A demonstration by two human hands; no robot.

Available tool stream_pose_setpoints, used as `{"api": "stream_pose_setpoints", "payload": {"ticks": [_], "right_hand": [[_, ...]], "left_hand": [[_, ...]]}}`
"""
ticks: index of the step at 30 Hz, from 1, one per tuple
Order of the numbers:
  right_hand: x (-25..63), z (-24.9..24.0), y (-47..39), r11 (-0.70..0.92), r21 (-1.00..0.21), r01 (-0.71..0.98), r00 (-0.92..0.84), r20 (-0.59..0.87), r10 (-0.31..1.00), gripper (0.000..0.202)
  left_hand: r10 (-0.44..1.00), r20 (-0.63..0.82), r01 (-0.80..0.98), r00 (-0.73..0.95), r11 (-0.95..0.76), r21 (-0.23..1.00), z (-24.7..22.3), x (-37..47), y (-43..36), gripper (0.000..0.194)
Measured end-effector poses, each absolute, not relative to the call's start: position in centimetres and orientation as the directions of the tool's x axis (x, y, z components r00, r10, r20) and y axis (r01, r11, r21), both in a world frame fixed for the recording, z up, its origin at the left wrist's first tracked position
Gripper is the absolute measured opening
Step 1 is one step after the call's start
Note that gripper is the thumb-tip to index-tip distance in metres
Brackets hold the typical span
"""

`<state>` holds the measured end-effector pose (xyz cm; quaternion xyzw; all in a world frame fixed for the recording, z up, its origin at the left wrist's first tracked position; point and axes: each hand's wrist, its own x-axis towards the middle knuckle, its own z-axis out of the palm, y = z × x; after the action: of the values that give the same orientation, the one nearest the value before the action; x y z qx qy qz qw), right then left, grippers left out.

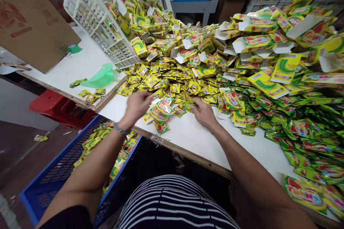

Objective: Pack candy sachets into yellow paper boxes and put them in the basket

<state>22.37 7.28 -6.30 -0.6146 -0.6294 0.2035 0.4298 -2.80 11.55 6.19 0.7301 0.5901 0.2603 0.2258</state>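
At the front of the white tabletop, my left hand (137,106) is closed, its curled fingers slightly blurred at the edge of the heap of small yellow sachets (188,82); what they hold is hidden. Just right of it lies a yellow-green printed box (162,110), with a red-and-green sachet (161,127) poking out below it. My right hand (204,114) has its thumb and fingers closed on a small green sachet (188,106) at the heap's front edge. Another small sachet (179,111) rests on the table between the hands.
A tilted white crate (99,25) spills open yellow boxes (258,25) across the back. Green sachets (303,128) pile up at right. A green scoop (100,77) lies on the left table. Below stands a blue crate (64,171) of filled boxes; a red stool (57,107) is behind.
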Motion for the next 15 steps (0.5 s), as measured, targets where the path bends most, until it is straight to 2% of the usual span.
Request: {"api": "stream_pose_setpoints", "payload": {"ticks": [3,5,7,9,12,15], "right_hand": [[25.0,-6.7,6.1,0.077,-0.959,0.273,0.312,0.164,0.936,0.037],[26.3,-7.1,5.4,0.059,-0.988,0.140,0.370,0.107,0.923,0.045],[27.0,-7.4,4.8,0.024,-0.993,0.118,0.393,0.069,0.917,0.049],[27.2,-7.6,4.5,-0.024,-0.988,0.150,0.381,0.036,0.924,0.049],[27.1,-7.3,4.5,-0.046,-0.983,0.175,0.365,0.022,0.931,0.041],[26.7,-6.5,4.7,0.015,-1.000,0.023,0.390,0.023,0.920,0.037]], "left_hand": [[0.965,0.077,0.826,0.250,-0.254,0.503,3.4,5.1,13.2,0.043],[0.961,0.074,0.849,0.265,-0.269,0.456,1.2,8.6,14.2,0.033],[0.960,0.097,0.852,0.263,-0.278,0.444,-0.7,10.5,15.0,0.020],[0.959,0.145,0.818,0.243,-0.283,0.501,-1.8,10.9,15.6,0.013],[0.954,0.189,0.650,0.232,-0.296,0.700,-2.2,10.2,15.5,0.016],[0.944,0.091,0.385,0.317,-0.216,0.897,-2.2,9.6,14.2,0.025]]}}
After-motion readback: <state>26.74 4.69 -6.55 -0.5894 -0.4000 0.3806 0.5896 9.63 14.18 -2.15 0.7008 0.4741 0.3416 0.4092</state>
